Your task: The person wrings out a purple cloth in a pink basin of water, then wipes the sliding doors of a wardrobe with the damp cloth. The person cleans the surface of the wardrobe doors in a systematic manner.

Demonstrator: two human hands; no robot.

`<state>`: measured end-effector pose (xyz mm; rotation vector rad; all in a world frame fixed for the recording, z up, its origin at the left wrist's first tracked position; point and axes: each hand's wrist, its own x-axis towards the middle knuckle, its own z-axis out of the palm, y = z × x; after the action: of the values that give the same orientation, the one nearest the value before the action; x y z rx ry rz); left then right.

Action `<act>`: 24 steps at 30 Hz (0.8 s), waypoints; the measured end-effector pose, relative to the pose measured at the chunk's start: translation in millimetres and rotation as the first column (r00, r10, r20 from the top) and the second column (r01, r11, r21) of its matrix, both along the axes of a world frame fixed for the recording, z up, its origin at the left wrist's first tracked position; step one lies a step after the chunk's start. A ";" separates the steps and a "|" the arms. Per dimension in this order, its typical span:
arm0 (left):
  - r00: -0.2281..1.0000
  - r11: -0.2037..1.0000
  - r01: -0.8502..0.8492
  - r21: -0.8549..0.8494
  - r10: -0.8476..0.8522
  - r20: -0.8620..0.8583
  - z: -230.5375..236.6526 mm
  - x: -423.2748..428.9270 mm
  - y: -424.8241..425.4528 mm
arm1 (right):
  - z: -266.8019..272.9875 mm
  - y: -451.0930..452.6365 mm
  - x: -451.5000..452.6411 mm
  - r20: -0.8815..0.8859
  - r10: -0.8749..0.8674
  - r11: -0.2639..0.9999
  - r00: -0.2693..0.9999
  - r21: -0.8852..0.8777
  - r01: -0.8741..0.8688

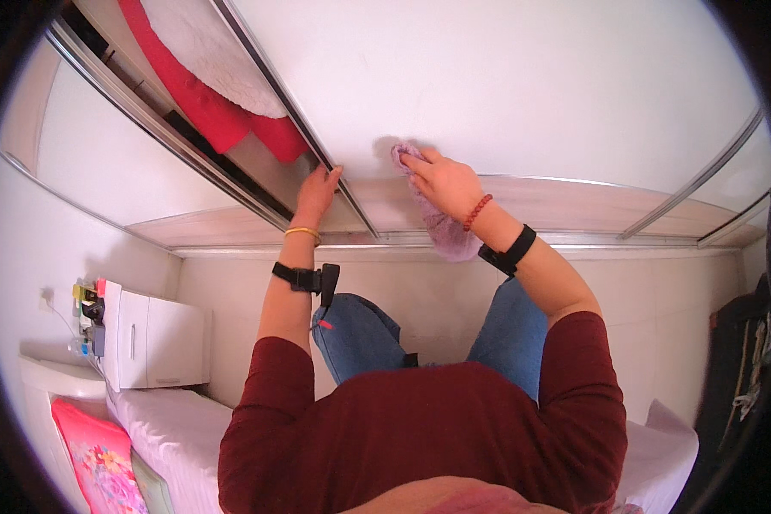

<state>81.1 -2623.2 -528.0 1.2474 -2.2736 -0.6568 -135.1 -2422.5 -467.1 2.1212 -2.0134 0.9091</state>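
My right hand [448,185] presses a bunched lilac cloth [451,234] to the white panel of a sliding wardrobe door [540,83]. The loose end of the cloth hangs below the hand, down to the bottom track. My left hand [318,196] grips that door's metal-framed edge [283,96], its thumb in front and the other fingers partly hidden. Left of this edge the wardrobe stands partly open. Inside hangs a red garment [199,106] with a white fleecy piece [212,54] beside it.
At left, a white bedside cabinet [173,340] carries small items. A bed with a pale sheet [167,417] and a red floral pillow [96,456] lies behind it. Dark items [732,360] stand at the right. The wardrobe's bottom track [552,243] runs across in front of my knees.
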 end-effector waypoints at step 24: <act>0.838 0.945 0.327 0.000 -0.290 0.463 52.2 58.8 16.6 | -25.5 56.2 -29.1 0.318 0.132 0.990 0.939 -0.005 -0.138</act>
<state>139.9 -2606.6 -475.8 1.0899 -2.9056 -0.3963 -164.2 -2366.3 -492.6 2.2698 -2.0338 1.3382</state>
